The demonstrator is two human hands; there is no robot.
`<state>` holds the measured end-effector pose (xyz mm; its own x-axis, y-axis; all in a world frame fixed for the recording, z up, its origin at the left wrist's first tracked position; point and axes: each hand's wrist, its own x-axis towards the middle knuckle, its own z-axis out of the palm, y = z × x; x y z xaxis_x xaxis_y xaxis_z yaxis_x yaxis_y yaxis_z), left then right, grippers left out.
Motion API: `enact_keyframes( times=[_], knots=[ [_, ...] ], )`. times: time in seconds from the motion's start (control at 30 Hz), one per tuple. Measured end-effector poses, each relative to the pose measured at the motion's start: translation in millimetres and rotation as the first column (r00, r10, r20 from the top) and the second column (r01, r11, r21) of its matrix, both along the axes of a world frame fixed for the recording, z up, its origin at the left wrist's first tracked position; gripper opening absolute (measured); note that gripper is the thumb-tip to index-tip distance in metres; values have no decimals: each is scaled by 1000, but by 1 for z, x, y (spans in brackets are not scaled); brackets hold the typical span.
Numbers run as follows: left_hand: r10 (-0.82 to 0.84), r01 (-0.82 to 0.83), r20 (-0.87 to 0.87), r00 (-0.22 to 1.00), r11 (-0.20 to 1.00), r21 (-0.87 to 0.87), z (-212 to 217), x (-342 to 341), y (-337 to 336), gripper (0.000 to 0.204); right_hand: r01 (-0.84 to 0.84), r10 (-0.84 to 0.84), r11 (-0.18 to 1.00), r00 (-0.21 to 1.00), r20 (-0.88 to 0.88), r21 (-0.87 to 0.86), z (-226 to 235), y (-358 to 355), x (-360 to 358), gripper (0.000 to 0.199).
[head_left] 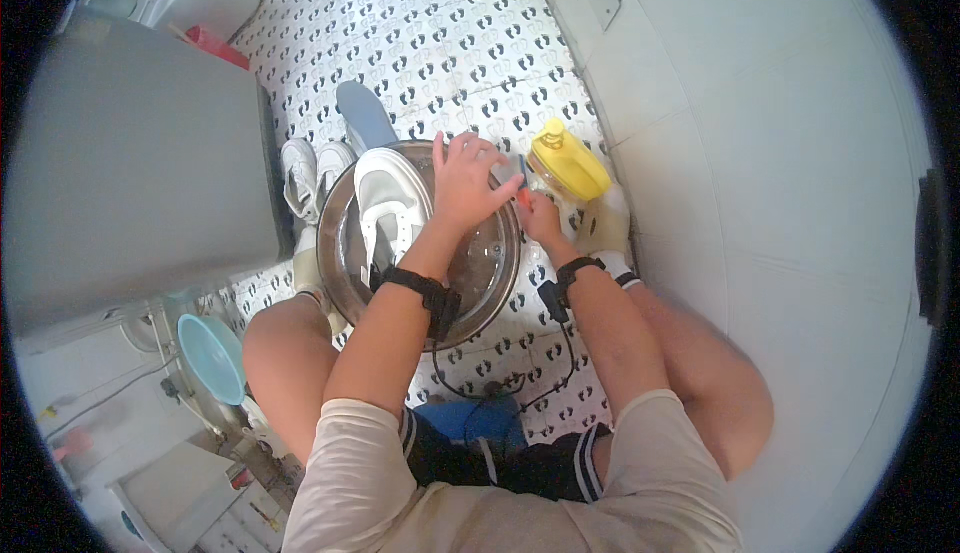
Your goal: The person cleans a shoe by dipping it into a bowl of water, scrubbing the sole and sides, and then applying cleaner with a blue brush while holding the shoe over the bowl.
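I squat over a round metal basin (490, 283) on a floor patterned with footprints. A white shoe (385, 203) stands in the basin's left half. My left hand (465, 178) reaches across the basin's far rim and closes over a small blue and orange object (521, 181). Just below it, my right hand (540, 218) grips the same object from underneath. What the object is cannot be made out. A yellow plastic bottle (570, 163) stands right behind both hands. Each wrist carries a black band.
Another pair of white shoes (305, 175) and a blue slipper (365, 113) lie left of and behind the basin. A grey cabinet (130, 153) fills the left side, with a teal bowl (212, 353) below it. A white tiled wall (760, 153) runs along the right.
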<state>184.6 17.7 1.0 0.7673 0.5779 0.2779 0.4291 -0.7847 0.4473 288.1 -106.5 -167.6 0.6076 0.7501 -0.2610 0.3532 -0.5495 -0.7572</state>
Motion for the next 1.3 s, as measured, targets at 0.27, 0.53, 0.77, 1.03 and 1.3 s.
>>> enact_keyframes(
  times=[0.27, 0.53, 0.77, 1.03, 1.3],
  knots=[
    [-30, 50, 153, 988, 990, -128, 11, -27, -7, 32, 143, -74, 972, 940, -334, 186, 48, -7, 7, 22],
    [131, -85, 206, 970, 973, -215, 31, -71, -16, 42, 126, -142, 936, 989, 27, 329, 116, -6, -13, 20],
    [-3, -19, -95, 996, 972, -234, 44, -112, -22, 39, 23, -53, 939, 995, 79, 343, 177, 11, -53, 29],
    [-47, 31, -195, 980, 996, -82, 36, -147, -25, 39, -82, 20, 962, 973, 232, 261, 165, 14, -97, 26],
    [-94, 81, -171, 981, 993, -80, 35, -155, -29, 44, -54, 28, 996, 934, 355, 64, 136, 9, -102, 32]
  ],
)
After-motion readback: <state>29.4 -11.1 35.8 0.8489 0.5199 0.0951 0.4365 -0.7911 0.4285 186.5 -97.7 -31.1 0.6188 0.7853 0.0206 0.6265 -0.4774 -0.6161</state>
